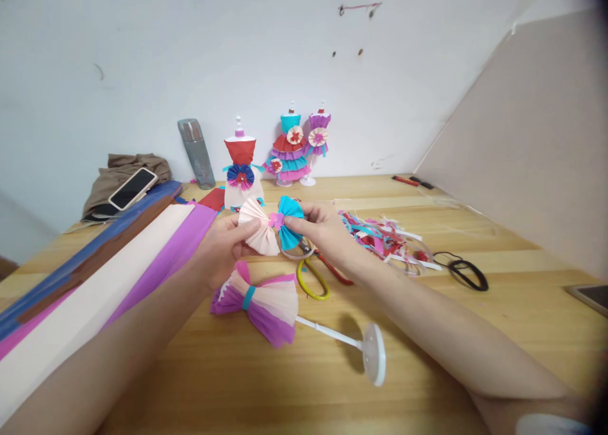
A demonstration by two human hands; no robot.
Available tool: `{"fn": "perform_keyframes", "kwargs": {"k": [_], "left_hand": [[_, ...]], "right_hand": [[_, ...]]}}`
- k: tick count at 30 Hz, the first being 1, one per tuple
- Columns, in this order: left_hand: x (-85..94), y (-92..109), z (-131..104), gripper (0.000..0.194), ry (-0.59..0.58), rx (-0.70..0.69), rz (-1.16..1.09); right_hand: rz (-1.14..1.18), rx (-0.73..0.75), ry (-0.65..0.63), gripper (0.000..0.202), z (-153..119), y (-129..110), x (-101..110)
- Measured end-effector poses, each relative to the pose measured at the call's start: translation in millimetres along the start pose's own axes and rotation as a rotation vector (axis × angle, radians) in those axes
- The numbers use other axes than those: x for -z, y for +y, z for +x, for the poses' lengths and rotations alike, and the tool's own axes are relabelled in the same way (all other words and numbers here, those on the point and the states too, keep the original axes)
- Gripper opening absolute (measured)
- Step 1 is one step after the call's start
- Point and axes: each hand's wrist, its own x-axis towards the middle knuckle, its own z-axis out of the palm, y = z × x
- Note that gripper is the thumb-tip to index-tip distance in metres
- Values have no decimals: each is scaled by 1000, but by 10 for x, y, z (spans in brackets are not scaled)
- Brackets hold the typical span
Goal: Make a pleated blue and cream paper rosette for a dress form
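A pleated paper bow (275, 221), cream on one half and turquoise on the other with a pink flower at its middle, is held up above the table. My left hand (225, 242) pinches the cream half between thumb and fingers. On the turquoise half, my right hand (320, 226) has its thumb in front and fingers behind. Below them a small dress form (270, 302) lies on its side in a purple and cream paper dress with a turquoise band; its white stand (374, 354) points right. Yellow-handled scissors (313, 282) lie partly hidden behind the bow.
Dressed forms stand at the wall, one in red and cream (240, 150), two others (291, 147) beside it. Crepe paper strips (128, 258) and a phone (133, 188) lie left, near a grey bottle (197, 156). Paper scraps (384, 239) and a black band (468, 275) are right.
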Motion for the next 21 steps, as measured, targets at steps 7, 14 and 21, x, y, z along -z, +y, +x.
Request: {"fn": "perform_keyframes", "kwargs": {"k": [7, 14, 21], "left_hand": [[70, 64, 19, 35, 84, -46, 78], [63, 22, 35, 36, 115, -92, 87], [2, -1, 0, 38, 93, 4, 92]], "right_hand": [[16, 18, -3, 19, 28, -46, 46], [19, -8, 46, 20, 25, -15, 34], [33, 3, 31, 22, -3, -33, 4]]}}
